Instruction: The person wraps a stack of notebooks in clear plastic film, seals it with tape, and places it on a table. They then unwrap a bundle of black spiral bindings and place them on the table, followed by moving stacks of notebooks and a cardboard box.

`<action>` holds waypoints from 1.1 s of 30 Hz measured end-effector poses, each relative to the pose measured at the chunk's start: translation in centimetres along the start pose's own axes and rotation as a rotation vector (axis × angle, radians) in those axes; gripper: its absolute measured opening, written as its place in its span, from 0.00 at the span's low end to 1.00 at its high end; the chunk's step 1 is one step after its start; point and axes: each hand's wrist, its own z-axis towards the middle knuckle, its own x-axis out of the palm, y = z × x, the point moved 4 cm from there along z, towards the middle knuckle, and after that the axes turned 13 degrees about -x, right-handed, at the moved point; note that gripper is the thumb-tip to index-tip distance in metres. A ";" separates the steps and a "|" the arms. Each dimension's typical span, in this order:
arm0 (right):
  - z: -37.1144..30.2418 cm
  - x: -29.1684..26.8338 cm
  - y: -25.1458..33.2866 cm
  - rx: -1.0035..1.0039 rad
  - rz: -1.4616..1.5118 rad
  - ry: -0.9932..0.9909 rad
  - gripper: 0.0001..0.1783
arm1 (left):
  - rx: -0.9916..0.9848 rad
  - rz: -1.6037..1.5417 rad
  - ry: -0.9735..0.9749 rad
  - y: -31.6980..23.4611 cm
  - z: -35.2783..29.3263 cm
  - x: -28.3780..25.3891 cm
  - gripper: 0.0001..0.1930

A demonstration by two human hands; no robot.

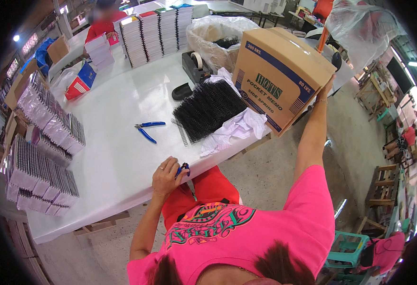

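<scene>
My left hand [166,176] is closed around small blue-handled cutters [184,168] at the table's near edge. A brown cardboard box [284,71] with dark blue bands stands tilted at the table's right end. My right hand [326,90] grips the box at its right side, its fingers mostly hidden. Left of the box, a thick pile of black spiral binding coils [208,111] lies on crumpled white paper [237,130]. One loose coil [181,133] lies beside the pile. A second pair of blue-handled cutters [149,130] rests spread on the white tabletop.
Stacks of spiral-bound notebooks [44,175] stand at left, and tall book stacks [149,38] at the back. A tape dispenser [196,66] sits near a plastic-lined bin [222,40]. Across the table is a person in red [101,28]. A green stool [346,249] stands lower right.
</scene>
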 end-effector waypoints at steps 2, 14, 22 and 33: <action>-4.1 1.7 1.3 0.040 -0.360 -0.033 0.38 | -0.033 0.052 0.013 0.8 -0.9 -0.8 0.18; -3.2 -1.9 2.7 -0.092 -0.474 -0.345 0.35 | -0.009 -0.031 -0.012 -0.3 0.2 -0.1 0.17; -11.9 20.2 22.4 -0.837 -0.548 0.715 0.25 | -0.018 -0.008 0.012 0.2 -0.5 -0.3 0.18; -11.6 36.1 6.5 -0.604 -1.059 1.617 0.37 | -0.016 -0.045 0.011 0.1 -0.3 -0.3 0.18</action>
